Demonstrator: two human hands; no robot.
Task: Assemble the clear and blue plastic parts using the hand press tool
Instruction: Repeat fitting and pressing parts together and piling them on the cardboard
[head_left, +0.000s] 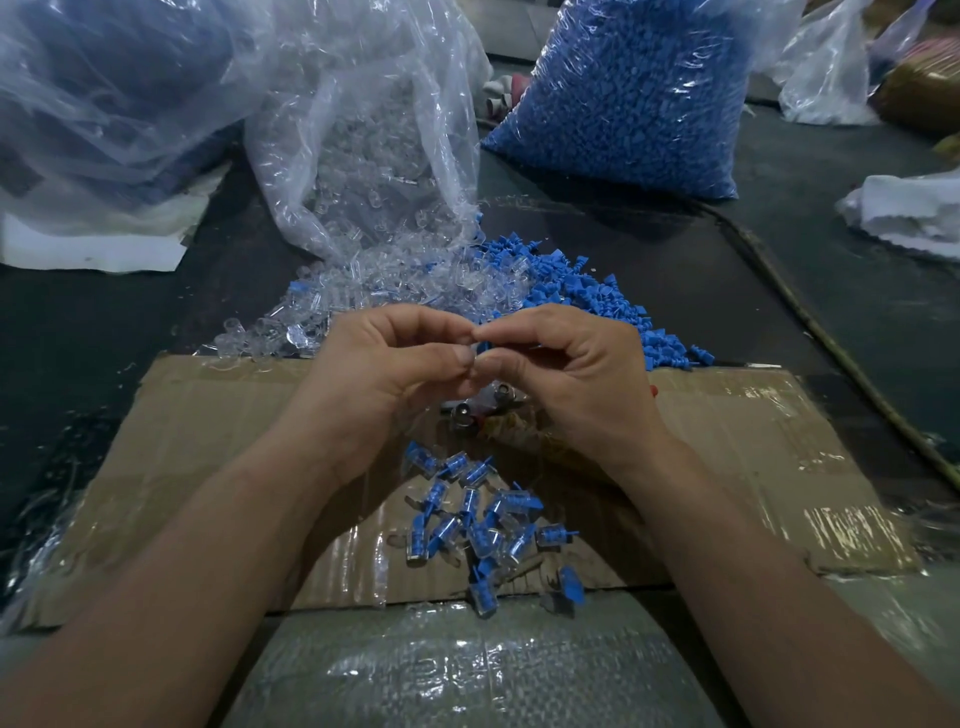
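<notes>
Above the cardboard sheet (208, 441), our left hand (384, 364) and right hand (566, 364) meet fingertip to fingertip, both curled. The right thumb and forefinger pinch a small blue part (484, 345), and the left thumb and forefinger close on it from the other side. We cannot tell whether a clear piece sits in that pinch too; the fingers hide it.

Just under the hands a metal tool (467, 413) lies on the cardboard, mostly covered by our palms, so we cannot make out its shape.

Nearer to us, between the forearms, a loose heap of joined pieces (478, 525), blue inside clear, spreads over the cardboard and reaches its near edge.

Beyond the hands, loose clear parts (363, 291) spill out of an open clear bag (363, 130) onto the dark tabletop (779, 260). Touching them on the right runs a pile of loose blue parts (597, 306).

Farther back stands a full bag of blue parts (639, 93). A big crumpled plastic bag (104, 93) fills the far left. A white cloth (909, 208) lies at the right edge.
</notes>
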